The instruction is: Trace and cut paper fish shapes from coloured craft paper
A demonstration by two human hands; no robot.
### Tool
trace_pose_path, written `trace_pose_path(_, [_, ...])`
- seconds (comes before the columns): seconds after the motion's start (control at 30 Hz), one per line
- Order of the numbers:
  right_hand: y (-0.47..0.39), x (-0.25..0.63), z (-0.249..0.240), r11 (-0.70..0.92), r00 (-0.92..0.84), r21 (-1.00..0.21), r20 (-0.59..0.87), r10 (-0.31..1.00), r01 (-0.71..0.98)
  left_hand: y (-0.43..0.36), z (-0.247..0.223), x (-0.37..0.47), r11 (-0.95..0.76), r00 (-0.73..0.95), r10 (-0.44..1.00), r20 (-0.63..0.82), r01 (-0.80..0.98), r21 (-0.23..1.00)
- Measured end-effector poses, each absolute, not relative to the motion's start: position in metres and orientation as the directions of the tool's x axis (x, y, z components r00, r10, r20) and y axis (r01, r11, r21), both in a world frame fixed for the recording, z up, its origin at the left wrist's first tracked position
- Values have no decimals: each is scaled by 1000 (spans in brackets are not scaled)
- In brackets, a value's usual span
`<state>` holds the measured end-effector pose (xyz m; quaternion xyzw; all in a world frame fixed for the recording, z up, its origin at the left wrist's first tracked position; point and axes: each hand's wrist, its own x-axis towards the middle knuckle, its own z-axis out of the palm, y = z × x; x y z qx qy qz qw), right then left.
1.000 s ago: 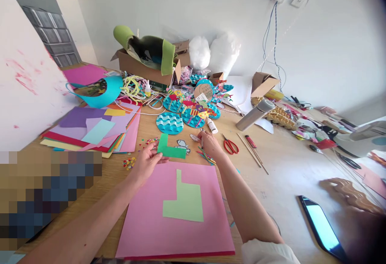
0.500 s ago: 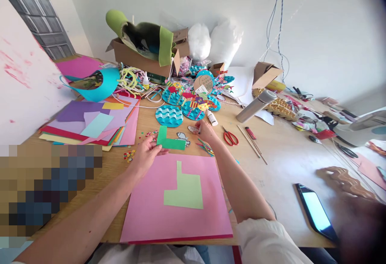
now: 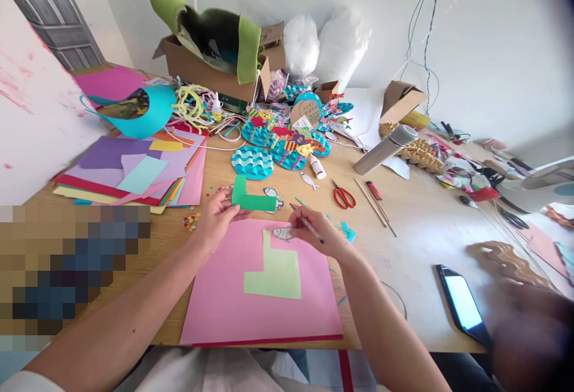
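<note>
My left hand pinches an L-shaped piece of green paper just beyond the far edge of a pink sheet. Between the fingers of my right hand are a small paper fish cutout and a thin pen. That hand is over the far right part of the pink sheet. A pale green paper piece with a narrow strip at its top lies flat on the sheet. Behind the green piece, a second fish cutout is partly covered. Another fish cutout rests on the table.
Red-handled scissors, sticks and a white bottle lie to the right. Coloured paper is stacked at the left. Blue wavy ovals stand ahead, near a metal flask. A phone lies front right.
My right hand has drawn back toward me from near the white bottle, bringing the fish cutout over the pink sheet. The left hand still holds the green paper in nearly the same place.
</note>
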<state>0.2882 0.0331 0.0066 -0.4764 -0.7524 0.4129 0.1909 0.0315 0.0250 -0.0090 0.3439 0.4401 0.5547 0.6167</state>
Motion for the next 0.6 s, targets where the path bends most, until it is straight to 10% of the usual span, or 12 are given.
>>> trace_pose_path(0.17, [12, 278, 10, 267, -371, -676, -9, 929, 686, 22, -9, 34, 165, 25, 985, -168, -384, 909])
trace_pose_path(0.6, [70, 267, 0, 164, -54, -901, 156, 986, 402, 16, -4, 36, 163, 107, 985, -134, -350, 922])
